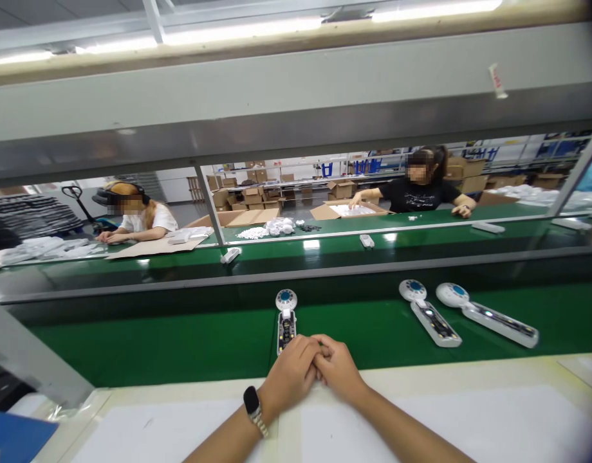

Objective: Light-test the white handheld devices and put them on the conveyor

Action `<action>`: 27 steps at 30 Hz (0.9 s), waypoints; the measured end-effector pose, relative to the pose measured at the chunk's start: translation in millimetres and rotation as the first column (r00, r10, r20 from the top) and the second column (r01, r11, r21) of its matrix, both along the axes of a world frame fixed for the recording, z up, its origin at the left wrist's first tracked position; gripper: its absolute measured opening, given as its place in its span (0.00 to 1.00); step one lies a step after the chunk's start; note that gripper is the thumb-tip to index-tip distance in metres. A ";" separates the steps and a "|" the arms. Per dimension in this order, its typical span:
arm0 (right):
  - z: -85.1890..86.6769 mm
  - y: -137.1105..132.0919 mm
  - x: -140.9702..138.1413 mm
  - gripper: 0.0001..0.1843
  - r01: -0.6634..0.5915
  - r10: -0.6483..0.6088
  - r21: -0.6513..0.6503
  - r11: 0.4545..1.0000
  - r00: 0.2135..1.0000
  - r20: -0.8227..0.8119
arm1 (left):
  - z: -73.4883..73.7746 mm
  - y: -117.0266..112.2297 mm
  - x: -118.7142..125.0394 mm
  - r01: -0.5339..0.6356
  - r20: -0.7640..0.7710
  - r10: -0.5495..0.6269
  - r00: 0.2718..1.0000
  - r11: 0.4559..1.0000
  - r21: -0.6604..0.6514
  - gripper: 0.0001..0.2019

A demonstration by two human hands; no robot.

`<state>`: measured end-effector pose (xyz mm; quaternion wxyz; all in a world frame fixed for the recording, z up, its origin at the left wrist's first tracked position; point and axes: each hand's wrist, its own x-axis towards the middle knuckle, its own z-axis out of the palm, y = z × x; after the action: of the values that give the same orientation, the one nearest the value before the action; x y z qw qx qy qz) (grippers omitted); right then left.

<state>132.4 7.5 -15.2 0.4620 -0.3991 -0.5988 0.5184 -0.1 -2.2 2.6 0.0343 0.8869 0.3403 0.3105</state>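
Along the near edge of the green conveyor belt (146, 350), a left hand (289, 376) and a right hand (339, 370) folded together, fingers closed over one another and holding nothing but each other. Just beyond the knuckles, nearly touching, an upright white plastic wand (286, 321) with a round blue-centred head and a bare dark circuit board along its handle. Further right, two similar wands (489, 315) lying at a slant, well apart from the hands. Chief risk: a knock from the knuckles, enough to skew the nearest wand on the smooth, glossy belt. Another risk, too: a scrape across the exposed board from the metal-link watch (251, 402) on the left wrist, given a careless reach — hard links against delicate components. Below the wrists, a pale, matte bench (180, 411).
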 end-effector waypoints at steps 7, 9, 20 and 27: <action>1.5 -0.9 -0.4 0.10 0.023 -0.030 0.083 0.996 0.996 0.087 | 0.8 -1.6 1.0 -0.013 -0.012 0.013 1.000 1.000 -0.024 0.10; 2.7 -1.7 -0.5 0.12 0.013 -0.022 0.086 0.996 0.995 0.096 | 0.8 -2.3 1.1 -0.018 -0.019 0.017 1.000 0.999 -0.042 0.11; 7.1 -3.2 2.4 0.15 -0.006 -0.016 0.153 0.988 0.990 0.139 | 2.3 -2.9 1.4 -0.032 -0.033 0.029 0.999 0.997 -0.066 0.14; 2.9 -2.8 1.7 0.14 -0.040 0.020 0.134 0.990 0.990 0.142 | 2.6 -2.7 0.8 -0.032 -0.029 0.030 0.999 0.997 -0.076 0.13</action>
<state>134.1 4.7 -12.3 0.4369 -0.3931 -0.6697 0.4539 0.7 -5.0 5.2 0.0587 0.8837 0.3662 0.2855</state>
